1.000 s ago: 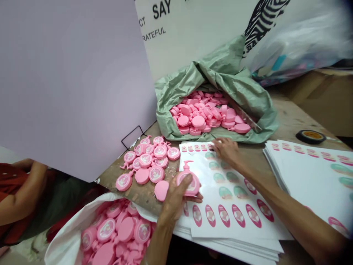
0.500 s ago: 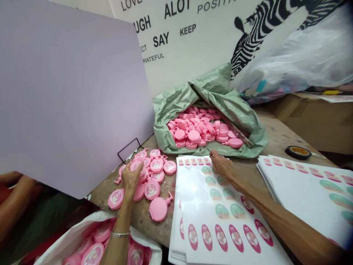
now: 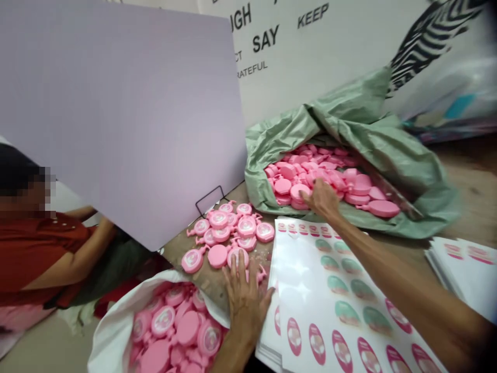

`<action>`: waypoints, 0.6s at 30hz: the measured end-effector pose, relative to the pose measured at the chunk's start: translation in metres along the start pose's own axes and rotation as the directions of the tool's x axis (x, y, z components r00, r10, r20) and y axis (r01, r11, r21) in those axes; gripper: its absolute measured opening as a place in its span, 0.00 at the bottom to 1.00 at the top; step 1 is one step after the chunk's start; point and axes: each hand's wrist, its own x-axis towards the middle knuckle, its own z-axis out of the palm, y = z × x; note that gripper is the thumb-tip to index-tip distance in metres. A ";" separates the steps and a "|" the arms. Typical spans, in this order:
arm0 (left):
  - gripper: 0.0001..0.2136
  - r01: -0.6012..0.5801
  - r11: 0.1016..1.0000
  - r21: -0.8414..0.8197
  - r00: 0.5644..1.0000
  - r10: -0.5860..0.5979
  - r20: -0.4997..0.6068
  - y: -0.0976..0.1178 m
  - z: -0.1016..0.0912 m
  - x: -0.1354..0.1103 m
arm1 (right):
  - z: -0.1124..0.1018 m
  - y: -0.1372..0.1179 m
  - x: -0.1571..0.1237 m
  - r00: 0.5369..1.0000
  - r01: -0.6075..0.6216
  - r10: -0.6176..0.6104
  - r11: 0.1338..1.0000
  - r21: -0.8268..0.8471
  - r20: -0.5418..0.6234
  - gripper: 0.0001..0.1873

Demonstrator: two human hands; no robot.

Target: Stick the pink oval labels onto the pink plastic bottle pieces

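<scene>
Wooden desk [image 3: 469, 197] in front of a white printed poster [image 3: 310, 52] with black words and a zebra picture, and a lilac board [image 3: 116, 114] stands on the left, propped on a black wire stand [image 3: 209, 199]. Your left hand [image 3: 246, 305] is flat and open, palm down, fingers spread, with fingertips at a loose pile of labelled pink pump-bottle-shaped pieces [image 3: 246, 227] on the desk. It rests on or just over the nearest ones; no clear grip. Your right hand [image 3: 322, 199] reaches over the rim of a crumpled green plastic bag [image 3: 368, 145], fingers bent down, right by the unlabelled pink pieces [image 3: 283, 186] heaped inside. Slight blur, so you can't tell if it has hold of one. Below the left hand, a white sack [image 3: 108, 331] holds more labelled pink pieces [image 3: 163, 321], just beside the desk edge. Under your right forearm lies a stack of printed sticker sheets [image 3: 322, 290] with pink and green ovals; a second stack [image 3: 462, 269] sits further right. Co-worker in a red shirt [image 3: 42, 248] sits at far left, behind the board, well apart from your hands.
</scene>
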 end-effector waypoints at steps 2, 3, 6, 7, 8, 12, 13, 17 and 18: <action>0.29 0.035 0.999 -0.019 0.999 -0.036 -0.011 -0.013 -0.004 0.001 | 0.001 0.014 -0.014 0.999 0.031 -0.033 0.997 -0.067 -0.026 0.27; 0.28 0.049 0.998 -0.044 0.998 -0.050 -0.022 -0.025 -0.008 0.007 | 0.001 0.022 -0.022 0.997 0.056 -0.061 0.991 -0.121 -0.041 0.25; 0.22 0.141 0.972 -0.189 0.985 -0.157 -0.072 -0.080 -0.022 0.038 | -0.002 0.043 -0.051 0.994 0.107 -0.107 0.983 -0.149 0.007 0.20; 0.21 0.197 0.948 -0.251 0.973 -0.220 -0.068 -0.103 -0.026 0.049 | -0.003 0.045 -0.061 0.993 0.119 -0.117 0.981 -0.150 0.024 0.20; 0.19 0.267 0.913 -0.308 0.957 -0.289 -0.027 -0.127 -0.028 0.061 | -0.004 0.043 -0.072 0.992 0.124 -0.123 0.981 -0.152 0.011 0.22; 0.19 0.400 0.841 -0.364 0.916 -0.372 0.149 -0.213 -0.022 0.095 | 0.000 0.003 -0.126 0.872 0.489 -0.484 0.868 0.089 -0.074 0.38; 0.19 0.409 0.831 -0.377 0.912 -0.361 0.192 -0.226 -0.017 0.100 | 0.004 -0.011 -0.140 0.794 0.599 -0.607 0.774 0.204 -0.031 0.44; 0.20 0.407 0.773 -0.486 0.901 -0.255 0.351 -0.242 0.010 0.116 | 0.031 -0.057 -0.177 0.637 0.671 -0.751 0.652 0.355 0.175 0.67; 0.20 0.407 0.751 -0.520 0.897 -0.219 0.385 -0.240 0.015 0.120 | 0.039 -0.064 -0.180 0.637 0.661 -0.742 0.665 0.347 0.207 0.69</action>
